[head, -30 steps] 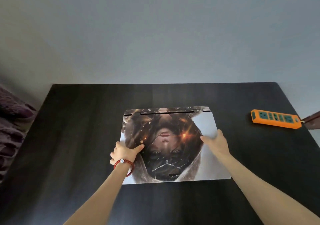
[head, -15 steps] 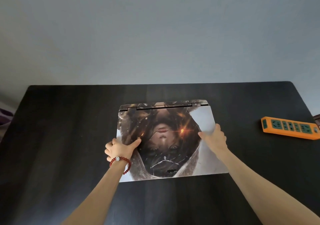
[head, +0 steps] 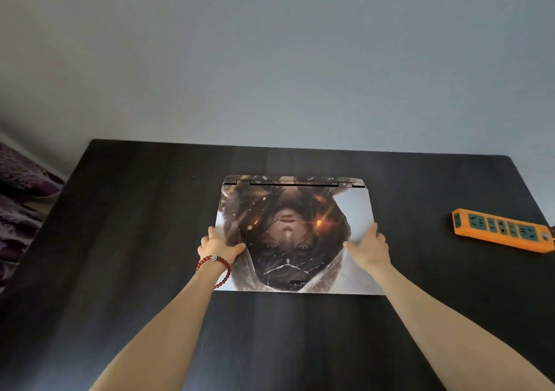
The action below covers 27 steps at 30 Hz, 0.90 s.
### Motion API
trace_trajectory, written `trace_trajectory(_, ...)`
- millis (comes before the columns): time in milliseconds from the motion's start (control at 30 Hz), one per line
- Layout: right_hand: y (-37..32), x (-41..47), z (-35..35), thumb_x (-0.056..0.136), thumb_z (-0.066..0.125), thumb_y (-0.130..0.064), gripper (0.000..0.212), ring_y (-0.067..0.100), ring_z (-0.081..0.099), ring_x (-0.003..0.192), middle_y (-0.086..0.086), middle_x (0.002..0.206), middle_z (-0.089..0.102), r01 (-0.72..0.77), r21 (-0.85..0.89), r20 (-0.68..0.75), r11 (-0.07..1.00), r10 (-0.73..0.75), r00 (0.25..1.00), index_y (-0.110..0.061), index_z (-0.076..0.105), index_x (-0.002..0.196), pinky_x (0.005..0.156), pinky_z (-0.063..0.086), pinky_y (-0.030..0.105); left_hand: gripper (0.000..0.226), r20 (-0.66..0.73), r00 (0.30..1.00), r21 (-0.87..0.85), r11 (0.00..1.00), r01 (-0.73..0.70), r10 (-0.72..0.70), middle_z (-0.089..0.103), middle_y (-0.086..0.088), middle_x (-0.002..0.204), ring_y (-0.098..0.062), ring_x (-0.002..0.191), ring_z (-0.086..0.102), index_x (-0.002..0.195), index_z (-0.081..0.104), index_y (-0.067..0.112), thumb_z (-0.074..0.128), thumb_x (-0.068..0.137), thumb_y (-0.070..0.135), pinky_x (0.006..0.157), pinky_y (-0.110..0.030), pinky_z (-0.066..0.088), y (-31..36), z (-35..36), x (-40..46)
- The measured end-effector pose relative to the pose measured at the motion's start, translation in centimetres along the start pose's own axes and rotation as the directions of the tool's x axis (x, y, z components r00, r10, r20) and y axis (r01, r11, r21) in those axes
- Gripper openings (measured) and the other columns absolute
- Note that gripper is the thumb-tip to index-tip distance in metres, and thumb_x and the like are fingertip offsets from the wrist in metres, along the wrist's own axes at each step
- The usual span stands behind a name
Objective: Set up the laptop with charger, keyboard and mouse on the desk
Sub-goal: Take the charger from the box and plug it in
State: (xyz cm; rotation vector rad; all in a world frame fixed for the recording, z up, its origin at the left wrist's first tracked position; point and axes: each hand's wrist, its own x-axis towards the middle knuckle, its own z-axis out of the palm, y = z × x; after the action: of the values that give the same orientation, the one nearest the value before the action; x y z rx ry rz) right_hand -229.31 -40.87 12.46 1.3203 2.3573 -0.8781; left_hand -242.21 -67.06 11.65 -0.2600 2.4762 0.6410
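Closed laptop [head: 295, 234] flat on bench [head: 135, 240], left hand [head: 217, 245] and right hand [head: 371, 246] fingers clamped on its sides; lid unopened, orange power strip [head: 501, 230] unused; charger, keyboard, mouse unseen.

No text, brand, number or sign can be read; the laptop [head: 295, 234] lid bears only a printed picture, and its small dark mark is illegible.

orange power strip [head: 502, 230], purple bedding [head: 21, 192], grey wall [head: 270, 60]
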Motion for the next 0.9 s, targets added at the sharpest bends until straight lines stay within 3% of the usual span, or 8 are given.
trace_trajectory(100,-0.2,-4.0,1.2,0.092,0.049,-0.034,0.07,0.034,0.014,0.142,0.015,0.155,0.012,0.248,-0.291,-0.069,0.924,-0.279,0.958,-0.013,0.009,0.145,0.113,0.019,0.052,0.07,-0.12,0.99,-0.075,0.994,-0.084,0.074,0.035,-0.016,0.142,-0.035,0.129,0.034,0.139,0.027,0.012,0.062,0.081,0.033,0.104,-0.047,0.035,-2.2,0.4,-3.7)
trace_trajectory(233,-2.8,-11.7,5.3,0.092,0.049,-0.021,0.044,0.024,0.04,0.13,0.01,0.14,0.045,0.57,-0.082,0.073,0.817,-0.566,0.821,-0.011,0.041,0.134,0.11,0.033,0.036,0.045,-0.237,0.966,-0.202,0.967,-0.156,0.106,0.045,-0.009,0.135,-0.027,0.119,0.047,0.127,0.049,0.014,0.059,0.084,0.023,0.102,-0.043,0.039,-8.8,-0.1,-9.8)
trace_trajectory(333,-5.2,-17.9,8.9,0.093,0.047,-0.018,0.035,0.019,0.048,0.123,0.004,0.13,0.055,0.687,0.032,0.238,0.726,-0.673,0.7,-0.013,0.051,0.127,0.105,0.036,0.031,0.036,-0.292,0.956,-0.268,0.961,-0.069,-0.012,0.052,-0.012,0.128,-0.028,0.11,0.055,0.121,0.055,0.011,0.058,0.086,0.021,0.095,-0.03,0.04,-16.0,-1.7,-13.7)
trace_trajectory(467,-7.5,-25.3,14.2,0.094,0.044,-0.016,0.031,0.019,0.056,0.112,0.004,0.12,0.061,0.75,0.077,0.452,0.657,-0.693,0.561,-0.014,0.054,0.123,0.096,0.043,0.031,0.03,-0.379,0.897,-0.406,0.912,0.059,-0.227,0.059,-0.015,0.119,-0.031,0.107,0.058,0.115,0.059,0.006,0.057,0.087,0.016,0.093,-0.03,0.04,-26.2,-3.9,-18.9)
trace_trajectory(600,-9.4,-34.1,21.9,0.093,0.042,-0.017,0.031,0.021,0.059,0.108,0.003,0.122,0.062,0.851,0.032,0.608,0.524,-0.686,0.4,-0.016,0.057,0.121,0.096,0.044,0.034,0.022,-0.406,0.789,-0.61,0.78,0.142,-0.462,0.068,-0.015,0.106,-0.029,0.1,0.062,0.105,0.063,0.006,0.058,0.084,0.012,0.085,-0.028,0.043,-38.2,-5.4,-24.7)
trace_trajectory(733,-9.3,-42.9,30.1,0.093,0.043,-0.018,0.032,0.023,0.059,0.107,0.006,0.12,0.064,0.91,0.039,0.72,0.412,-0.643,0.261,-0.018,0.056,0.121,0.094,0.046,0.034,0.025,-0.316,0.715,-0.732,0.64,0.234,-0.623,0.067,-0.013,0.112,-0.027,0.107,0.06,0.11,0.062,0.007,0.053,0.087,0.014,0.091,-0.03,0.044,-49.1,-4.8,-30.6)
trace_trajectory(900,-6.9,-54.1,41.0,0.094,0.041,-0.02,0.033,0.018,0.056,0.107,0.004,0.12,0.06,0.955,0.074,0.88,0.289,-0.47,0.074,-0.018,0.052,0.125,0.09,0.045,0.029,0.027,-0.171,0.573,-0.818,0.439,0.371,-0.801,0.064,-0.013,0.117,-0.027,0.108,0.059,0.112,0.06,0.007,0.053,0.087,0.015,0.091,-0.029,0.042,-62.1,-1.3,-37.1)
